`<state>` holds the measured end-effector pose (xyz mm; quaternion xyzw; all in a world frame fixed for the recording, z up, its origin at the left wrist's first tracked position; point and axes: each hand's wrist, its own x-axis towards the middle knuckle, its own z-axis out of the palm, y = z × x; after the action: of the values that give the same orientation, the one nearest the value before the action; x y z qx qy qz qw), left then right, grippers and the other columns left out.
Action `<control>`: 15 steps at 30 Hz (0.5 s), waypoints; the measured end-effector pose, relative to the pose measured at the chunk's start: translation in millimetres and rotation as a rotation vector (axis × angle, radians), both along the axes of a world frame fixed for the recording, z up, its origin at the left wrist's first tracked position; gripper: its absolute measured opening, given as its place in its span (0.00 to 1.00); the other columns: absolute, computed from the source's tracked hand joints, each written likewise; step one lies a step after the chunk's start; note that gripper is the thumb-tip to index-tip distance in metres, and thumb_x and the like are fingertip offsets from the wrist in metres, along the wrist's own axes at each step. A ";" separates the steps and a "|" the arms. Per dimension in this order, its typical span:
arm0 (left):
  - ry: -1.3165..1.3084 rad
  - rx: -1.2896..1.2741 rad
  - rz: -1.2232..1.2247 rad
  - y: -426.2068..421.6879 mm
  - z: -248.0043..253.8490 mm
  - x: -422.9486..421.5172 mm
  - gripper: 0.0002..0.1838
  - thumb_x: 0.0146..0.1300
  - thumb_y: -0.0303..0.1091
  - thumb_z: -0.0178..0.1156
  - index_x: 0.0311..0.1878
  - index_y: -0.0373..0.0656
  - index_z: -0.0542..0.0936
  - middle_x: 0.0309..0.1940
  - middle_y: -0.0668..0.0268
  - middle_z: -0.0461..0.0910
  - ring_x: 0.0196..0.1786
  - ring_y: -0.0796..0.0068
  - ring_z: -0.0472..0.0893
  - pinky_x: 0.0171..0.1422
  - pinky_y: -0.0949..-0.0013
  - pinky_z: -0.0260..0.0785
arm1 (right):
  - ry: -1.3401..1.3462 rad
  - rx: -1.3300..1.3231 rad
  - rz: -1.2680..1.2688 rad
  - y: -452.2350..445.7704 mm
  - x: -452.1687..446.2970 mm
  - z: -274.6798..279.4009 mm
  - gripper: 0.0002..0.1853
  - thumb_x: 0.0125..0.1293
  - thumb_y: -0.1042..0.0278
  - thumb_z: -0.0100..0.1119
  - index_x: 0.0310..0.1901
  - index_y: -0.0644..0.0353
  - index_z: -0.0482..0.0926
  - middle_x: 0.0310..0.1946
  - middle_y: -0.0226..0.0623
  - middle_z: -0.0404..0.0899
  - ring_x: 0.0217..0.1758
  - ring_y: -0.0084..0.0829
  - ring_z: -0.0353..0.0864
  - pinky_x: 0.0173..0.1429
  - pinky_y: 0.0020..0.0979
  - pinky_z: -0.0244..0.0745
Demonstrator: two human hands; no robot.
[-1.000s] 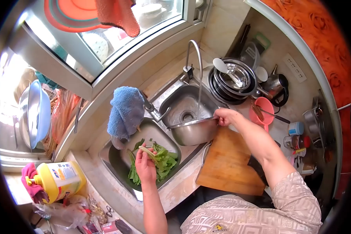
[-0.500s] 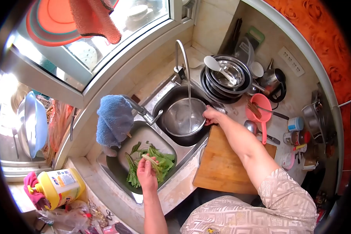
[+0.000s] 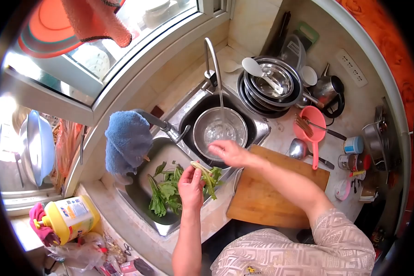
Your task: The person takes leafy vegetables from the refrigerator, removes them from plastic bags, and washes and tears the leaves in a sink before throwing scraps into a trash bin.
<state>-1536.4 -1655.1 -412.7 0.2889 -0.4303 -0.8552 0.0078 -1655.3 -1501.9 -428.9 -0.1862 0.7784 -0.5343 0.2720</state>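
Note:
My left hand [image 3: 191, 187] is closed around the pale stems of a leafy green [image 3: 210, 180], held up over the right edge of the left sink bowl [image 3: 145, 202]. More loose leafy greens [image 3: 169, 191] lie in that bowl below. Over the near rim of a round metal basin [image 3: 198, 140] hovers my right hand [image 3: 229, 152], fingers stretched out towards the left and holding nothing. The basin sits in the right sink bowl, and water runs into it from a thin curved faucet [image 3: 212, 57].
A wooden cutting board [image 3: 262, 198] lies right of the sink, under my right forearm. Behind it are stacked metal bowls [image 3: 287, 103], a pink strainer [image 3: 314, 131] and a ladle [image 3: 298, 148]. A blue cloth [image 3: 129, 140] hangs over the second faucet; a yellow bottle [image 3: 73, 218] lies at left.
My right hand has let go of the basin's rim and moved left and nearer. My left hand has lifted its leafy green up and to the right, towards the basin.

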 end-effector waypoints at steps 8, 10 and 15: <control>0.063 -0.602 0.019 -15.2 1.5 18.5 0.14 0.58 0.21 0.63 0.48 0.32 0.79 0.39 0.65 0.79 0.40 0.79 0.77 0.48 0.77 0.70 | -0.168 -0.238 0.142 -31.0 45.0 16.9 0.17 0.65 0.59 0.56 0.46 0.66 0.78 0.31 0.42 0.81 0.34 0.27 0.79 0.40 0.31 0.74; 0.077 -0.733 -0.033 -22.0 11.1 22.7 0.12 0.57 0.22 0.64 0.45 0.32 0.81 0.38 0.66 0.79 0.39 0.79 0.77 0.46 0.77 0.69 | -0.071 -0.261 0.166 -37.3 44.3 16.3 0.16 0.65 0.60 0.56 0.43 0.66 0.79 0.29 0.42 0.80 0.31 0.27 0.78 0.37 0.31 0.72; 0.063 -0.788 -0.096 -52.2 24.6 31.2 0.12 0.58 0.25 0.64 0.45 0.32 0.81 0.36 0.66 0.79 0.40 0.78 0.77 0.45 0.77 0.70 | -0.034 -0.176 0.230 -45.4 32.6 31.2 0.13 0.66 0.62 0.52 0.37 0.66 0.77 0.20 0.38 0.74 0.24 0.25 0.72 0.31 0.30 0.68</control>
<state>-1505.2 -1707.3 -388.1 0.2169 -0.7379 -0.6325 0.0913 -1622.7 -1547.3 -397.7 -0.2881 0.6974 -0.5689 0.3272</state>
